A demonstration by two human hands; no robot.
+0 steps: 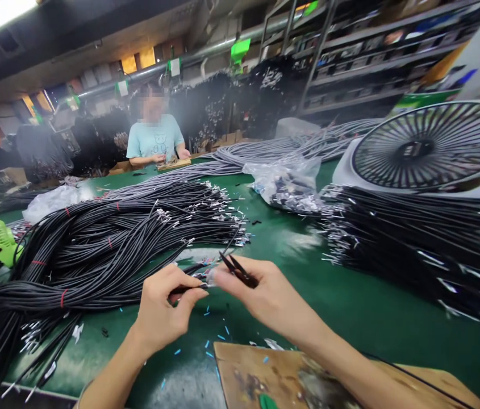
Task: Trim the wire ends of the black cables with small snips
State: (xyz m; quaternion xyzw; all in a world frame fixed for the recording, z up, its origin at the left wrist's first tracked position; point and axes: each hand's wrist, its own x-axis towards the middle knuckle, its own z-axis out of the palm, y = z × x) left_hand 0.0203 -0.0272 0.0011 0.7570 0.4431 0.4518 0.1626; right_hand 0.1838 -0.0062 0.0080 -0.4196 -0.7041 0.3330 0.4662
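Both my hands met over the green table [350, 318]: left hand [161, 309] pinching a black cable [188, 288], right hand [265, 298] gripping black tweezers [237, 268].

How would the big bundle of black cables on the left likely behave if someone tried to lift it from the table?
The black cable bundle would probably sag and droop: its strands curve loosely across the green table. It looks heavy for one hand, given how many cables lie together. The red ties should keep most strands together, though loose ends might splay.

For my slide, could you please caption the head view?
Left hand pinches a black cable; right hand holds tweezers.
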